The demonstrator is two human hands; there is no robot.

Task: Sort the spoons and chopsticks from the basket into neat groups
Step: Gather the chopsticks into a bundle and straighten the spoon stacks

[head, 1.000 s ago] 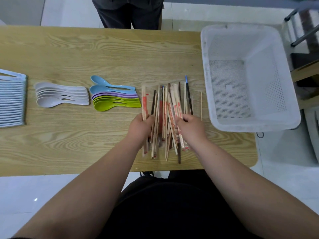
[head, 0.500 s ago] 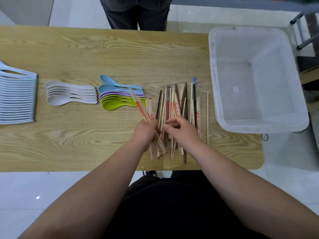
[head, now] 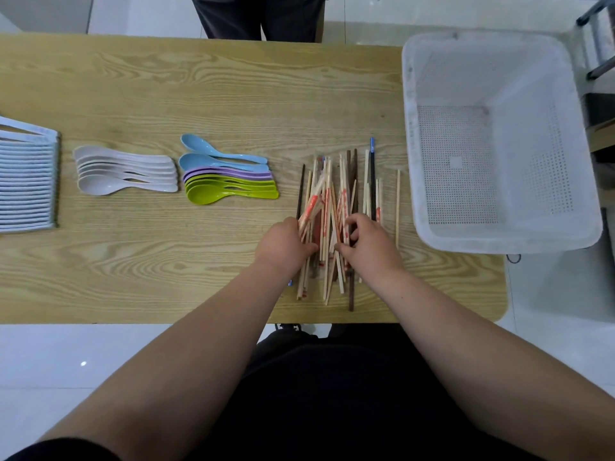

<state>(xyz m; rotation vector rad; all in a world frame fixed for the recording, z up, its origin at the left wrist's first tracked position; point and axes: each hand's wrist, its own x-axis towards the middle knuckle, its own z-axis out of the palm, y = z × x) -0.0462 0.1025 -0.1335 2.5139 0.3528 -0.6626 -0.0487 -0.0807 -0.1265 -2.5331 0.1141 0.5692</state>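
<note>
A pile of chopsticks (head: pixel 339 194), pale wood, red-wrapped and dark ones, lies on the wooden table (head: pixel 199 88) left of the white basket (head: pixel 499 241). My left hand (head: pixel 283 247) grips a few red-wrapped chopsticks at the pile's left side. My right hand (head: pixel 369 241) pinches chopsticks in the pile's middle with curled fingers. One pale chopstick (head: pixel 397 207) lies apart on the right. White spoons (head: pixel 123 171) lie nested in a group. Blue, purple and green spoons (head: pixel 226 178) lie nested beside them.
A stack of white flat pieces (head: pixel 26 181) sits at the table's left edge. A person in dark trousers (head: pixel 259 15) stands at the far side. The basket's mesh floor shows nothing inside. The table's near edge runs just below the chopstick ends.
The red-wrapped chopsticks in my left hand have swung from leaning left back toward the pile. Both hands have stayed close together at the pile's near half.
</note>
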